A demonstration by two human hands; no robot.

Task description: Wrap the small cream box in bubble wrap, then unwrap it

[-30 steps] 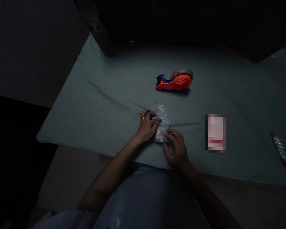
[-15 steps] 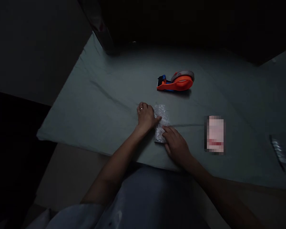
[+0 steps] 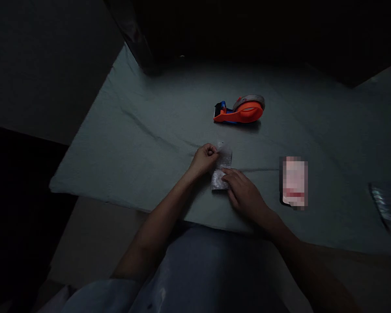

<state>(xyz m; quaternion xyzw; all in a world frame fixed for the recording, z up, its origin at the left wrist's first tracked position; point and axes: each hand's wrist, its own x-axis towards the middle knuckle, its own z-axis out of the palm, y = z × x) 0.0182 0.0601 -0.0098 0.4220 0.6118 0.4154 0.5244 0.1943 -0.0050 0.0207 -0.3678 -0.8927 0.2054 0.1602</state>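
Note:
A small bundle of clear bubble wrap (image 3: pixel 219 181) lies on the green cloth in front of me, with a dark edge showing at its near end. What is inside is hidden. My left hand (image 3: pixel 206 157) is at its upper left, thumb and fingers pinched on a lifted flap of the wrap. My right hand (image 3: pixel 244 191) lies over the right side of the bundle, its fingers bent onto the top and holding it against the table. Beyond both hands rests an orange tape dispenser (image 3: pixel 244 114) carrying a roll of tape.
To the right of my right hand lies a blurred-out pink and white rectangular item (image 3: pixel 295 182). Shiny dark plastic packaging (image 3: pixel 389 208) is at the table's right side. A light green cloth (image 3: pixel 117 161) covers the table. A dark upright object (image 3: pixel 140 43) stands at the back left.
My left hand has gone from lying spread on the bubble wrap to pinching its upper edge, and a flap is now raised. My right hand stays nearly in place on the bundle.

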